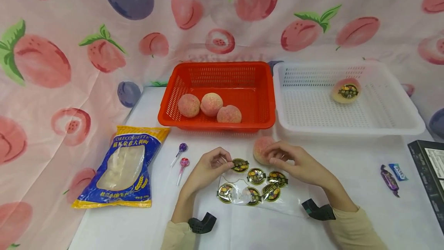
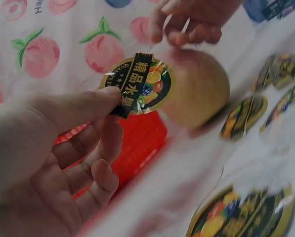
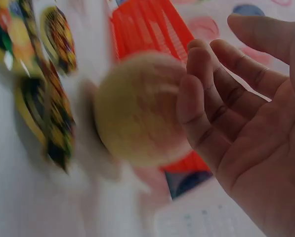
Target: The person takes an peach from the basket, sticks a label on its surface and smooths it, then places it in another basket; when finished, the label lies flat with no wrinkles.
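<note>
My left hand [image 1: 207, 168] pinches a round black-and-gold fruit sticker [image 2: 137, 84] between thumb and forefinger, its other fingers loosely bent. Just right of it, a pink-and-yellow peach [image 1: 261, 149] rests on the white table. My right hand [image 1: 299, 162] is at the peach's right side; in the right wrist view its fingertips [image 3: 190, 98] meet the fruit's edge while the thumb stands away, so nothing is gripped. Below both hands lies a clear sheet [image 1: 288, 205] bearing several more such stickers [image 1: 256, 176].
Several peaches [image 1: 212, 104] sit in a red basket [image 1: 216, 125] at the back. A white basket [image 1: 350, 130] beside it holds one stickered peach [image 1: 343, 96]. Left are a blue pasta bag [image 1: 119, 167] and two lollipops [image 1: 184, 161]; right, two wrapped candies [image 1: 389, 180] and a black box [image 1: 428, 173].
</note>
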### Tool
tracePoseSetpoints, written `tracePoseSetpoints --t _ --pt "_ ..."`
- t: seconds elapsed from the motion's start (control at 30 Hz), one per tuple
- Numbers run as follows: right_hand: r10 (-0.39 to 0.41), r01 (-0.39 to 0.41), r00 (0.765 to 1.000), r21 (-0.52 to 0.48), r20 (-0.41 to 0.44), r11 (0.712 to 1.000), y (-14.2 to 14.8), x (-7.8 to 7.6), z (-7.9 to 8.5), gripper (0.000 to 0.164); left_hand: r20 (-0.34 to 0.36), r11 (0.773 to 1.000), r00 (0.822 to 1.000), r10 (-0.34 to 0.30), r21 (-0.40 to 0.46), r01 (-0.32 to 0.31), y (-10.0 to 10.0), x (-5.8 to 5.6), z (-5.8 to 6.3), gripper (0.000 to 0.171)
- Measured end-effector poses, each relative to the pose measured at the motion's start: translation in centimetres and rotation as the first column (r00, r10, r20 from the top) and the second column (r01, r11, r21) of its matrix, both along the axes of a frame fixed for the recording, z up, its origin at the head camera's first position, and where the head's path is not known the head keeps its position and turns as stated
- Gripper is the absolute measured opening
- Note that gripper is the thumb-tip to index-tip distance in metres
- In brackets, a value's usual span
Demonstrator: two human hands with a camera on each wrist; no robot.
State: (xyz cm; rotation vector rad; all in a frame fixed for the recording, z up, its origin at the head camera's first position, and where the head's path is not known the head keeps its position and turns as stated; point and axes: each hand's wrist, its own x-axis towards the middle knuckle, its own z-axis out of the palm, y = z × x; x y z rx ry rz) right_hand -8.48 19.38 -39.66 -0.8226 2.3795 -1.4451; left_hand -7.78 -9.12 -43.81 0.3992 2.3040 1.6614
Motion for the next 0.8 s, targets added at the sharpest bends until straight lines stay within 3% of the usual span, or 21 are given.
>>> tracePoseSetpoints --t 0.13,0.3,0.37,0.53,0.6,0.7,0.8 --pt "0.049 -0.048 0.999 0.021 -0.013 0.999 -1.1 0.4 -0.7 0.022 0.037 0.992 0.996 -0.075 0.107 0.071 2.0 -0.4 1.1 0.018" --pt "0.008 -0.005 0.998 0.042 -0.064 0.999 -0.8 0.2 -1.6 0.006 0.048 0.977 0.989 -0.137 0.169 0.127 4.6 -0.9 3.2 0.017" --pt "-0.02 0.025 0.996 0.058 -0.083 0.998 -0.5 0.2 -1.7 0.005 0.036 0.983 0.993 -0.116 0.145 0.11 5.5 -1.2 3.4 0.016" --pt "-0.092 0.108 0.99 0.153 -0.106 0.982 0.0 0.3 -1.9 0.01 -0.055 0.999 0.998 -0.007 0.047 0.01 7.2 -2.2 1.7 0.016" --pt "-0.135 0.161 0.982 0.209 -0.133 0.965 0.1 0.3 -2.0 0.012 -0.12 1.0 0.993 0.022 0.018 -0.02 7.7 -2.6 0.9 0.019" --pt "-0.206 0.253 0.961 0.283 -0.185 0.925 0.1 0.2 -2.3 0.018 -0.185 0.998 0.981 0.062 0.002 -0.062 8.3 -2.8 0.7 0.024" --pt "-0.27 0.319 0.944 0.311 -0.191 0.895 0.2 0.0 -2.6 0.025 -0.18 0.996 0.98 0.091 -0.004 -0.093 8.6 -3.2 0.4 0.03"
